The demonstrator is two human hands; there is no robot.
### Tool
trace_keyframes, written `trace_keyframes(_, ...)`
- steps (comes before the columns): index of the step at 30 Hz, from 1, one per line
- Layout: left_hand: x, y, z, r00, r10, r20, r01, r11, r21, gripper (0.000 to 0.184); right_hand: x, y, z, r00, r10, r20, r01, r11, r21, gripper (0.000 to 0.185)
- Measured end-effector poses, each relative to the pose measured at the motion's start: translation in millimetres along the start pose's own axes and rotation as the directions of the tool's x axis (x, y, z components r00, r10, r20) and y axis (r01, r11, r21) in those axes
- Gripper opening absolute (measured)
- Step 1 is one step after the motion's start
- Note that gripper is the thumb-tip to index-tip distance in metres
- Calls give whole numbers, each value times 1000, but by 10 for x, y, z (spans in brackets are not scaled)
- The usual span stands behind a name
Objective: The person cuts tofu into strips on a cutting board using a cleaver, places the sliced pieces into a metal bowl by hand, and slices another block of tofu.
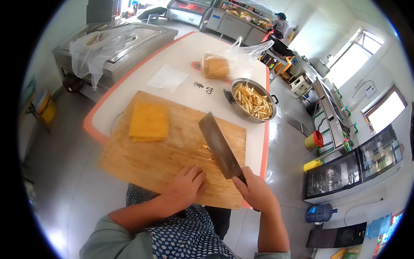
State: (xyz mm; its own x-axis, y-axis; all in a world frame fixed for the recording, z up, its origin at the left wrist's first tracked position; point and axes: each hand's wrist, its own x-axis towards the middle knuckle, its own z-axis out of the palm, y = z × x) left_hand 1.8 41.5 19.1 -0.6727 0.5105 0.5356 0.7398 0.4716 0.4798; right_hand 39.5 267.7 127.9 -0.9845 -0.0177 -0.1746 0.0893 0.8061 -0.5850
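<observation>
My right hand [257, 190] is closed round the handle of a cleaver [221, 146], whose broad blade lies over the right part of the wooden cutting board [185, 151]. Near the board's front edge rests my left hand [185, 185], fingers bent and together; whatever may be under them is hidden. A stack of square yellow sheets [149, 121] lies on the board's left part. Small crumbs are beside the blade. Behind the board, a metal pot [268, 118] with two dark handles holds many cut strips [252, 101].
On the white table [189, 52] are a clear plastic bag [241, 60] around a yellowish block [216, 67] and a white sheet [167, 78]. A steel counter [142, 43] stands at left. One person [280, 26] is far off near the back counters. A red bucket [318, 138] stands at right.
</observation>
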Motion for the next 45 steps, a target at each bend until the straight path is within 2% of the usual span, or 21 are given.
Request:
trace_keyframes(2, -26, -5, -45, 994, 111, -24, -110, 994, 25, 24, -118, -28, 18, 999, 7, 34, -5, 998, -67, 31)
trace_keyframes(5, -125, -63, -3, 991, 131, -18, -131, 991, 12, 26, -262, -186, 7, 988, 104, 114, -95, 992, -85, 30)
trace_keyframes(8, -107, -54, -45, 990, 138, -2, -138, 990, 9, 28, -338, -237, 56, 992, 44, 122, -29, 992, -122, 30)
trace_keyframes(12, -93, -45, -58, 992, 125, 28, -125, 992, 7, 30, -360, -196, 134, 986, 58, 157, -36, 989, -144, 30)
trace_keyframes(15, -92, -51, -57, 999, 41, 28, -39, 996, -79, 32, -379, -195, 169, 986, 49, 162, -27, 990, -139, 30)
trace_keyframes(17, -103, -68, -59, 996, 82, 44, -79, 995, -54, 35, -417, -181, 158, 987, 43, 154, -19, 988, -154, 29)
trace_keyframes(21, -150, -105, -2, 998, 49, 46, -45, 995, -89, 36, -469, -117, 99, 970, 116, 216, -76, 980, -186, 28)
trace_keyframes(23, -148, -120, -12, 991, 116, 67, -113, 993, -35, 35, -397, -175, 81, 968, 105, 229, -65, 982, -175, 28)
trace_keyframes(27, -116, -93, 0, 996, 88, 33, -84, 991, -101, 33, -30, -358, 248, 976, 98, 196, -55, 975, -214, 28)
trace_keyframes(29, -110, -76, -21, 997, 76, -4, -76, 994, -78, 33, 119, -292, 317, 987, 29, 156, -8, 991, -134, 28)
trace_keyframes(33, -150, -73, -38, 999, 29, -37, -32, 996, -83, 32, 183, -279, 276, 994, 17, 104, -11, 998, -63, 29)
trace_keyframes(35, -160, -91, -31, 997, 73, -18, -75, 994, -75, 33, 18, -298, 162, 997, 12, 73, -7, 998, -58, 29)
trace_keyframes(38, -151, -114, -37, 990, 140, 5, -140, 990, -11, 33, -183, -317, 99, 985, 111, 132, -95, 988, -124, 28)
trace_keyframes(41, -160, -88, -19, 998, 54, -29, -57, 995, -86, 33, -312, -303, 93, 966, 159, 205, -131, 981, -140, 28)
trace_keyframes(45, -176, -104, 3, 999, 43, -8, -43, 994, -103, 33, -365, -274, 112, 964, 153, 217, -116, 978, -172, 27)
